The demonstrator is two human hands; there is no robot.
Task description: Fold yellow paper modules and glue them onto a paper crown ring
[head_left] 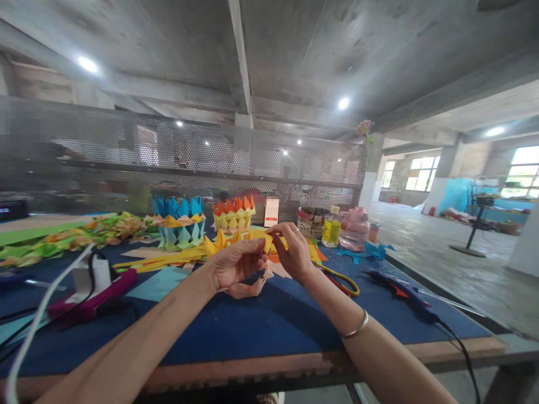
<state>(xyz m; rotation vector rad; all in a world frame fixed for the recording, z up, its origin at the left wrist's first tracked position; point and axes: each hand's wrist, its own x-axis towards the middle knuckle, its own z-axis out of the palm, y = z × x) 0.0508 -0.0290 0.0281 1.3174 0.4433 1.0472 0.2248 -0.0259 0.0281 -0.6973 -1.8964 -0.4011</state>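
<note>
Between my two hands, above the blue table top (pixel 269 325), is a small folded piece of yellow paper (pixel 268 242). My left hand (pixel 241 261) is closed on its left side, thumb on top and fingers curled under. From the right, my right hand (pixel 291 249) pinches the same piece with thumb and fingertips. Below them a pale peach paper ring (pixel 248 290) rests on the table, partly covered by my left hand. Behind stand a blue, orange and teal pointed paper crown (pixel 179 221) and a red and yellow one (pixel 233 213). Yellow folded points (pixel 223 240) show behind my left hand.
Purple power strip (pixel 95 294) with cables lies left, near a heap of folded paper pieces (pixel 122 227). On the right are yellow-handled scissors (pixel 343 280), a glue gun (pixel 402 294), a yellow bottle (pixel 332 227) and a pink jug (pixel 353 227). A phone (pixel 272 212) stands upright behind my hands.
</note>
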